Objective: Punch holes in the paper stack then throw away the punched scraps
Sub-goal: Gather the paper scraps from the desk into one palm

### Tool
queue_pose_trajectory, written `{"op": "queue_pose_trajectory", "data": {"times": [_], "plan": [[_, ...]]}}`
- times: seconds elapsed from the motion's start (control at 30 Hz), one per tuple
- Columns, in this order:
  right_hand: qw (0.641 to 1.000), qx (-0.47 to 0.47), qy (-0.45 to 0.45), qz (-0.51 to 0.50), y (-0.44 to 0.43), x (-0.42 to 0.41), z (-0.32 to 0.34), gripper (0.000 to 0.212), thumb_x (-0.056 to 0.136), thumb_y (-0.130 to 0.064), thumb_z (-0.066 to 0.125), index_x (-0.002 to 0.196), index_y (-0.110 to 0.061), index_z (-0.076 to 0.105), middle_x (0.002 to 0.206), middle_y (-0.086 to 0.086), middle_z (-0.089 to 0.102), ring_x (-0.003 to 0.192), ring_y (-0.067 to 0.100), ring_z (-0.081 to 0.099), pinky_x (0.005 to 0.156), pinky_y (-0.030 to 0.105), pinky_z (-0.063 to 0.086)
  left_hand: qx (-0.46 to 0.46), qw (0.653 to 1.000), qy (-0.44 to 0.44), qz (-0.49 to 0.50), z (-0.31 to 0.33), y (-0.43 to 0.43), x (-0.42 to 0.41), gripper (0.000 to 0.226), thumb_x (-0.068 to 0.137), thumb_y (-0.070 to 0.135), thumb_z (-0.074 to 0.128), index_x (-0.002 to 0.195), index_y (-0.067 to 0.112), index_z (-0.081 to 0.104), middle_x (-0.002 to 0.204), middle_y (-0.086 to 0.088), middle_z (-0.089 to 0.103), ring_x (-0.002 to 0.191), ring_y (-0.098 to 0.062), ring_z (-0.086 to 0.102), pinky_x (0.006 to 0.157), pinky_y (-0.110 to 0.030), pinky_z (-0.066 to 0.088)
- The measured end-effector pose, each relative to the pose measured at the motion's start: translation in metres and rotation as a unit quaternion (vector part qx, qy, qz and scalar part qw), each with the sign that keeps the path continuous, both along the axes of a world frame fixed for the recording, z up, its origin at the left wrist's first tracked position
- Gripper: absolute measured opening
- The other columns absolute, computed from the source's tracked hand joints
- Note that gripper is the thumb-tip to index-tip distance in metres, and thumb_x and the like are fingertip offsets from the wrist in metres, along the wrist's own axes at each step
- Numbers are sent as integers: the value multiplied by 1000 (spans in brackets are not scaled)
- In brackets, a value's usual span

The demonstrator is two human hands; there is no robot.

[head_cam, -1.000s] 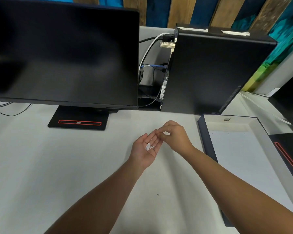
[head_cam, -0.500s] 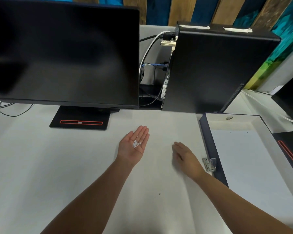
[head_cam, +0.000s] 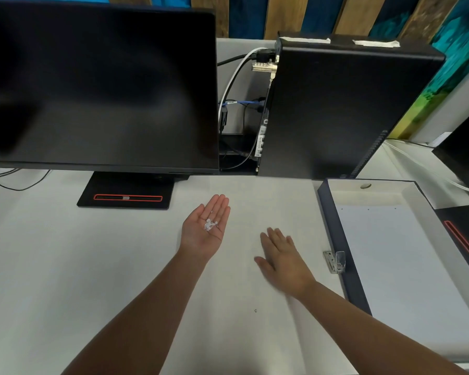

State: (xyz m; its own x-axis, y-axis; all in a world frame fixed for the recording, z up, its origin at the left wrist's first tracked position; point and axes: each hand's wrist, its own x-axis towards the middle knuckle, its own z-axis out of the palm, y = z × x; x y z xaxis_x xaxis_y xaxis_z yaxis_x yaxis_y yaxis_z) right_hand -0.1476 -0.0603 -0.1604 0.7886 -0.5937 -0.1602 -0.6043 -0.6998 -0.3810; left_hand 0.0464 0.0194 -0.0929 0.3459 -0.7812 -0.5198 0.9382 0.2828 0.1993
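My left hand (head_cam: 205, 228) is held palm up over the white table, fingers straight, with a small heap of white punched scraps (head_cam: 210, 224) lying in the palm. My right hand (head_cam: 280, 259) lies palm down and flat on the table to its right, fingers spread, holding nothing. The white paper stack (head_cam: 398, 266) lies in an open dark blue folder (head_cam: 344, 255) at the right, with small punched holes along its far edge. A small metal and clear hole punch (head_cam: 335, 262) sits on the folder's left edge, just right of my right hand.
A large black monitor (head_cam: 100, 85) on a black stand (head_cam: 127, 193) fills the back left. A black computer tower (head_cam: 336, 109) with cables stands behind the hands. Another dark device (head_cam: 463, 234) lies at the right edge. A tiny dark speck (head_cam: 255, 310) marks the table.
My right hand left the left palm, where it was pinching at the scraps, and came down flat on the table. My left hand moved left with the scraps.
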Motion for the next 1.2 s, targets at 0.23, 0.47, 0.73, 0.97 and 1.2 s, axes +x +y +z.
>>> {"op": "queue_pose_trajectory", "data": {"times": [0.23, 0.47, 0.73, 0.97, 1.2], "plan": [[991, 4, 64, 119, 16, 48, 9, 77, 85, -66, 14, 149, -21, 13, 159, 5, 5, 147, 26, -2, 118, 43, -2, 3, 1000, -2, -4, -1, 4, 0, 36, 101, 18, 36, 110, -5, 62, 108, -20, 71, 108, -28, 63, 95, -39, 49], [1000, 6, 8, 21, 12, 28, 7, 48, 88, -38, 34, 124, -10, 47, 138, 16, 46, 128, 37, 40, 110, 47, 31, 17, 1000, -3, -15, -1, 7, -3, 36, 101, 18, 37, 111, -4, 62, 108, -18, 71, 106, -28, 65, 98, -38, 48], [996, 36, -54, -61, 2, 7, 13, 13, 83, -21, 44, 90, -12, 49, 102, 17, 59, 101, 35, 51, 92, 43, 46, 32, 999, 7, -33, -8, 12, -19, 34, 100, 18, 39, 108, -4, 64, 106, -18, 72, 98, -27, 69, 89, -37, 52], [985, 71, -121, -98, 0, -12, 44, 29, 90, -19, 55, 118, -11, 59, 124, 3, 57, 116, 22, 50, 92, 17, 33, 26, 999, 9, -36, -3, 13, -52, 33, 99, 17, 40, 108, -5, 64, 106, -19, 72, 101, -28, 68, 88, -39, 55], [965, 102, -205, -129, 11, -55, 99, 19, 89, -14, 58, 106, -13, 66, 106, 2, 59, 89, 12, 56, 70, 5, 36, 22, 999, 6, -27, 6, 19, -103, 32, 98, 15, 41, 106, -5, 65, 104, -18, 72, 90, -28, 73, 90, -37, 51]]}}
